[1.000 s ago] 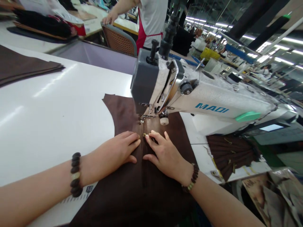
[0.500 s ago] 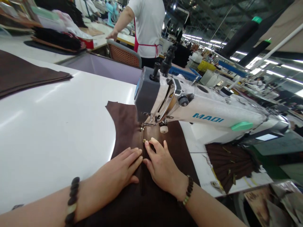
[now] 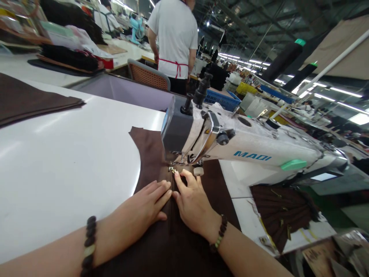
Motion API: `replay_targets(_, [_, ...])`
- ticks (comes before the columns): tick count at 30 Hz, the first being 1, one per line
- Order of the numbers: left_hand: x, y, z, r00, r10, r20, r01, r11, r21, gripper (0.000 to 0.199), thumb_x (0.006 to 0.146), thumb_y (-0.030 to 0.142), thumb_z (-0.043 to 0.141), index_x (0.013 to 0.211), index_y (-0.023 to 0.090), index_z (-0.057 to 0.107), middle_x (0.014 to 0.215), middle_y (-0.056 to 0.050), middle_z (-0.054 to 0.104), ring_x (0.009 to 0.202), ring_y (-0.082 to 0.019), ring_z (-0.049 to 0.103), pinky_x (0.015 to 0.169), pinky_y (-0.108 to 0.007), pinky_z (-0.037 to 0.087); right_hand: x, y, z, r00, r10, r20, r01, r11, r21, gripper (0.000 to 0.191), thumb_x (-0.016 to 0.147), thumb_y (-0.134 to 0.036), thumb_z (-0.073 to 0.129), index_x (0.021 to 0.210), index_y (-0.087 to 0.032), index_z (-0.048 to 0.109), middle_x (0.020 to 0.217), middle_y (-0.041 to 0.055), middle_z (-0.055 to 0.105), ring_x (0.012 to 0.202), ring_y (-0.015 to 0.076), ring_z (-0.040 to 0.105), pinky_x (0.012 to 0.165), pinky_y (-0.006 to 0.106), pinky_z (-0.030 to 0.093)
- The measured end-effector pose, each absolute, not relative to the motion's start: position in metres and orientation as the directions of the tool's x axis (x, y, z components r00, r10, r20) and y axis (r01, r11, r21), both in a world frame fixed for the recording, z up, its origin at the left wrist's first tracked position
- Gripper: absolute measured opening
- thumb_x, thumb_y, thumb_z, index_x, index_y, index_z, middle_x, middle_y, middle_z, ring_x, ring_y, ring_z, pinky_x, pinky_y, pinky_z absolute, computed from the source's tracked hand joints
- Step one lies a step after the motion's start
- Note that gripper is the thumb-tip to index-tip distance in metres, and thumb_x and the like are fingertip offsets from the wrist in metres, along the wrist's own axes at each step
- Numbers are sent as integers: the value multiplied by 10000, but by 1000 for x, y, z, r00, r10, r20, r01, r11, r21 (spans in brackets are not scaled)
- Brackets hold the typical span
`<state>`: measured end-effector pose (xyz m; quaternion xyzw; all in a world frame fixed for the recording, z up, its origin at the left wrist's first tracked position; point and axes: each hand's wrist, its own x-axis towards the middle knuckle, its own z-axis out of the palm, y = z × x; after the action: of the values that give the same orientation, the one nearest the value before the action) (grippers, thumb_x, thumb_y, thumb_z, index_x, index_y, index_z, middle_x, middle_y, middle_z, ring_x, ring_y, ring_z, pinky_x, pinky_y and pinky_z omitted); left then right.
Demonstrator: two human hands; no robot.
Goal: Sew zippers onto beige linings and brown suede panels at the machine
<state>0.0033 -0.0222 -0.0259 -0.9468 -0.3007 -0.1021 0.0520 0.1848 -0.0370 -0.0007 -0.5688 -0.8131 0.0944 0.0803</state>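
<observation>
Dark brown fabric (image 3: 150, 148) lies under the head of a white sewing machine (image 3: 250, 150), with a zipper line running toward the presser foot (image 3: 172, 169). My left hand (image 3: 144, 207) rests flat on the fabric left of the zipper line, palm down, thumb apart from the fingers. On the other side, my right hand (image 3: 196, 204) touches the small gold zipper pull (image 3: 174, 172) with its index fingertip, just in front of the presser foot. Its other fingers are bent and spread, and it grips nothing visible.
Stacked brown pieces (image 3: 31, 100) lie at the left on the white table (image 3: 72, 165). More brown pieces with gold pulls (image 3: 284, 211) sit at the right. Behind the machine are a brown chair (image 3: 148, 75), a blue basket (image 3: 221, 100) and a standing person (image 3: 175, 42).
The zipper pull and my right fingertip are now closer to the presser foot. The fabric has moved slightly toward the machine. The person behind has lowered an arm from the chair.
</observation>
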Motion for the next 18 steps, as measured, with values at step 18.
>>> replay_targets(18, [6,16,-22,810,569,138,568,-821,52,466,814,328,711,1210,115,589,1236,-130,601,1175,-285,527,1043,-397,414,184,0,4,-337,941,-1,915,328,-235,326,964,-259,396,1213,-127,561,1116,162,618,1111,282,550,1002,539,409])
